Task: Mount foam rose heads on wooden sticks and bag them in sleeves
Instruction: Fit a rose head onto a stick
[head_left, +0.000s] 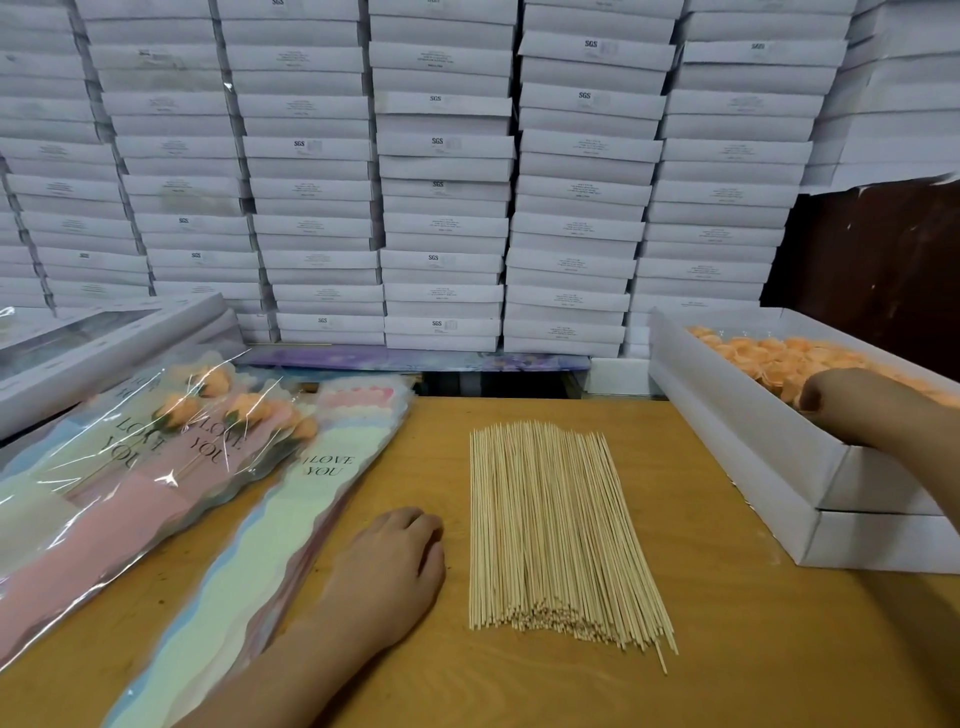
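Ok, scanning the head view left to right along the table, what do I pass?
Bagged roses → stack of empty sleeves → left hand → wooden sticks → white box of rose heads, right hand reaching inside.

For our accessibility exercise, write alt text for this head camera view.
A person's right hand reaches into a white box of orange foam rose heads while the left hand rests on a wooden table beside a pile of wooden sticks. Sleeved roses lie at left.

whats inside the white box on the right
The white box holds peach foam rose heads. The right hand reaches in over its rim, covering some heads; its fingertips and the box bottom are hidden.
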